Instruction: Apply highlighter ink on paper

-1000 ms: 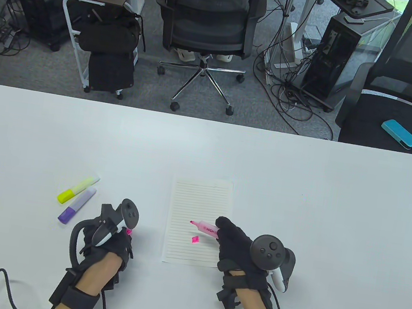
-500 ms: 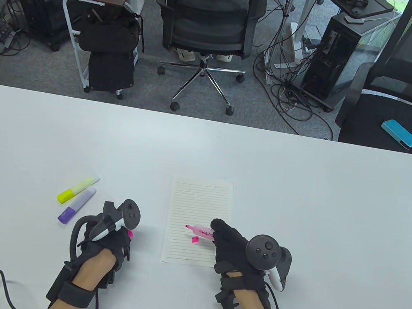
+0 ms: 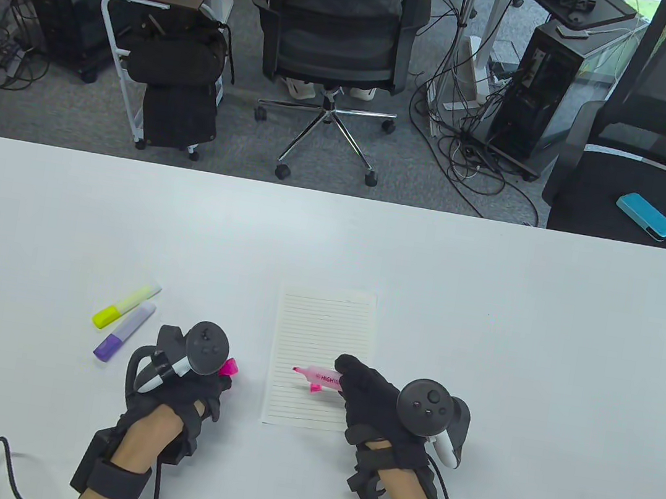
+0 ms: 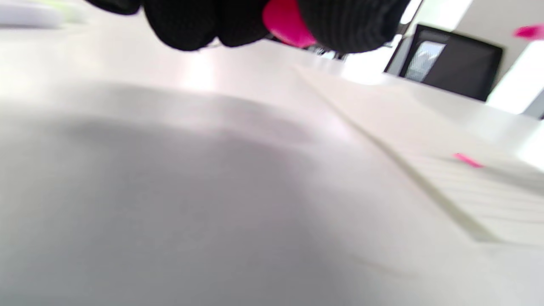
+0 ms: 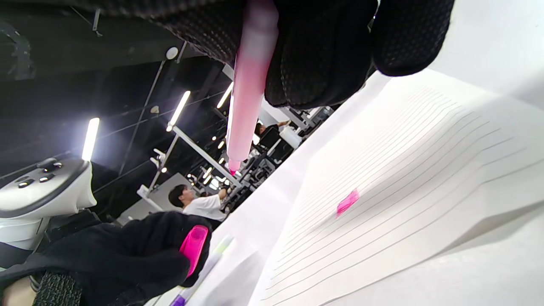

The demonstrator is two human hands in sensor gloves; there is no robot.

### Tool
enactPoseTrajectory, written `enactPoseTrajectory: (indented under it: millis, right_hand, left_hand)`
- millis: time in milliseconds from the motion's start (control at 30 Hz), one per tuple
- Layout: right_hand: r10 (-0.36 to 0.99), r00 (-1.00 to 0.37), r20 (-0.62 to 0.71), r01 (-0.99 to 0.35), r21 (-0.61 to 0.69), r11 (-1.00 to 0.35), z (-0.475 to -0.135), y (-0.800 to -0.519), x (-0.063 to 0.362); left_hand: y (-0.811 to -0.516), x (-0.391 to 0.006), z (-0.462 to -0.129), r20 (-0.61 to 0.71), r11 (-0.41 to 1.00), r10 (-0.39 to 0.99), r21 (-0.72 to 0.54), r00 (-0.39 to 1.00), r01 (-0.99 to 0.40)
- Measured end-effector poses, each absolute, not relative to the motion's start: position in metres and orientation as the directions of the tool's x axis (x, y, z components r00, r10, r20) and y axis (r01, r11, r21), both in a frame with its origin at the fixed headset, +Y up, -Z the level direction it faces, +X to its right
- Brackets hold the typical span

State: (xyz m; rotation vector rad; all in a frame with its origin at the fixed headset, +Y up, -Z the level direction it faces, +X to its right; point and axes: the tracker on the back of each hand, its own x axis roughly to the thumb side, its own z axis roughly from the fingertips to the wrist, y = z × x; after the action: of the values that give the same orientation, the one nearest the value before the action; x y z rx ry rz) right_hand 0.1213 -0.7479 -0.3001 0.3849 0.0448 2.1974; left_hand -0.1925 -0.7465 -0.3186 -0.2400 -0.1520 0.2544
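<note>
The right hand (image 3: 375,403) grips the pink highlighter (image 3: 320,376), tip toward nine o'clock above the lined paper (image 3: 325,323). The left hand (image 3: 188,384) holds its pink cap (image 3: 229,366) over the tabletop (image 3: 484,322).

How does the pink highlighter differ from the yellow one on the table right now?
The pink highlighter is uncapped and gripped by the right hand above the lined paper, tip pointing left; its cap is in the left hand. The yellow highlighter lies capped on the table, untouched, beside the purple highlighter. Both have similar slim translucent bodies.
</note>
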Motion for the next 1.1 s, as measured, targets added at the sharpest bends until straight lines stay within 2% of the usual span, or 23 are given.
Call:
enactPoseTrajectory:
  millis: [267,733,867,933,1000,1100]
  right_hand:
    - [0.798,-0.533,0.283,-0.782,0.196,-0.592,-0.298,-0.748,0.116]
    - [0.819,-0.502,0.278,-0.762,0.304,-0.571,-0.297,-0.755,0.104]
    - [0.822,-0.496,0.280,-0.769,0.298,-0.566,-0.297,-0.756,0.104]
    - [0.826,-0.487,0.284,-0.778,0.287,-0.558,-0.299,-0.754,0.108]
    - [0.844,-0.448,0.293,-0.801,0.288,-0.525,-0.300,-0.753,0.110]
    - [0.862,-0.396,0.317,-0.811,0.318,-0.490,-0.299,-0.752,0.109]
  left_hand:
    - [-0.741,-0.162,-0.308,0.283,0.964,0.239,-0.181,0.929,-0.194]
    - [-0.739,-0.142,-0.299,0.375,0.972,0.225,-0.144,0.899,-0.183]
    - [-0.735,-0.139,-0.296,0.424,0.977,0.210,-0.058,0.881,-0.205]
    - [-0.734,-0.142,-0.297,0.436,0.953,0.295,-0.078,0.850,-0.291]
    - [-0.735,-0.148,-0.301,0.424,0.886,0.457,-0.139,0.781,-0.443]
    - [-0.738,-0.155,-0.304,0.419,0.778,0.614,-0.180,0.669,-0.601]
